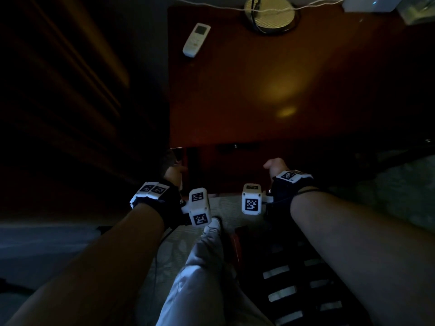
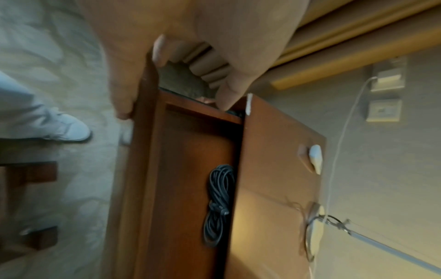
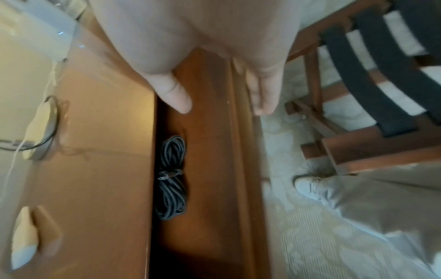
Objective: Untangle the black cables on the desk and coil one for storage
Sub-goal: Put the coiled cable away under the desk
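The black cable (image 3: 171, 179) lies inside the open drawer (image 3: 210, 169) under the desk (image 1: 282, 90). It is wound into a bundle and cinched at the middle, so that it forms a figure-eight shape. In both wrist views it rests on the drawer bottom, close to the desk's front edge. No other black cable lies loose on the desk in the head view.

The left hand (image 2: 181, 62) is at the left end of the drawer front. Its fingers curl over the top edge of the front panel, with the thumb on the outer face, so it grips the panel. The right hand (image 3: 214, 75) is at the other end of the drawer. Its fingers are straight and lie against the outer face of the front panel; the thumb points toward the drawer interior. It holds nothing.

On the desk are a white remote control (image 1: 196, 40), a round lamp base (image 1: 270, 15) with a thin white cord (image 1: 211, 5) passing over it, and a white box (image 1: 367, 3) at the far right corner. A chair with dark slats (image 3: 372, 71) stands to the right.

Judgement: the untangling and coiling appear complete and the cable is stowed. The remaining step is probably to push the drawer closed.
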The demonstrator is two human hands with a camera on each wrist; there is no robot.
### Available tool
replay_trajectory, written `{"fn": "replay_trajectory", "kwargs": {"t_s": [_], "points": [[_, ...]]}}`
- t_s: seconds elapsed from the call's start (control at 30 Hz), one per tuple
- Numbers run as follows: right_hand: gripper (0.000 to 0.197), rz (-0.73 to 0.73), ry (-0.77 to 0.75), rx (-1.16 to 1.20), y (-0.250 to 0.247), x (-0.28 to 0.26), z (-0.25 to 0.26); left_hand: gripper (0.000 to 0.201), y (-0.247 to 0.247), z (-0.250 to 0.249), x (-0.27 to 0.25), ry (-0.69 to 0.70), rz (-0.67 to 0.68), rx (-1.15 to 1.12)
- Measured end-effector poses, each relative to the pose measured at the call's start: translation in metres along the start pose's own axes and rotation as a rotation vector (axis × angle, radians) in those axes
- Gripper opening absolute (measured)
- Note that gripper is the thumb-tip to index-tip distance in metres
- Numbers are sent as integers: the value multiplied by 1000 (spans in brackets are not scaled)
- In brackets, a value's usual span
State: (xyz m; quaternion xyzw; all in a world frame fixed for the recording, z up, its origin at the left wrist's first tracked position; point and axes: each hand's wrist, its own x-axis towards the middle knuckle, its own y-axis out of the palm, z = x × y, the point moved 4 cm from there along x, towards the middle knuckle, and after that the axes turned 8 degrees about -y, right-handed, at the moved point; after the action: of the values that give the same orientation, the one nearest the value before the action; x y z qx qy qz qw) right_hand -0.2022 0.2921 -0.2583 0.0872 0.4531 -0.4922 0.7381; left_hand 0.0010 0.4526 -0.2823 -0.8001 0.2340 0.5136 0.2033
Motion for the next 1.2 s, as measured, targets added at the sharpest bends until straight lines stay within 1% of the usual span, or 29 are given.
{"fn": "replay_trajectory", "kwargs": {"t_s": [0.07,0.13,0.17,0.23,0.3,0.37,0.47,0.63,0.73,0.87,0.9,1.0,1.03,1.17,1.2], "points": [[30,-55,90,84,2,-1,10,31,2,-7,2,0,41,-62],[38,-87,121,166,3,-1,19,34,5,-16,2,17,55,-120],[42,-84,113,180,3,4,23,33,7,-20,2,28,52,-147],[42,-78,99,182,5,13,28,29,9,-28,-1,55,31,-178],[43,-73,101,236,8,12,33,25,11,-33,-4,52,22,-194],[45,-79,106,282,11,15,39,29,12,-41,-3,59,9,-207],[55,-78,116,331,12,20,46,29,15,-52,0,64,27,-213],[65,-69,82,284,11,27,64,27,26,-62,-4,-17,95,-219],[73,-51,67,263,14,29,76,33,30,-71,-3,-18,114,-258],[65,-31,46,210,16,31,86,28,33,-84,3,-27,118,-259],[65,-20,45,186,17,32,88,27,33,-86,5,-35,101,-253],[76,0,64,166,16,33,94,36,37,-93,8,-52,89,-248],[76,3,66,157,16,33,95,38,38,-95,9,-58,83,-253],[70,-2,59,195,14,34,98,41,38,-99,12,-61,43,-262],[66,1,45,203,15,36,99,41,37,-100,11,-55,38,-247]]}}
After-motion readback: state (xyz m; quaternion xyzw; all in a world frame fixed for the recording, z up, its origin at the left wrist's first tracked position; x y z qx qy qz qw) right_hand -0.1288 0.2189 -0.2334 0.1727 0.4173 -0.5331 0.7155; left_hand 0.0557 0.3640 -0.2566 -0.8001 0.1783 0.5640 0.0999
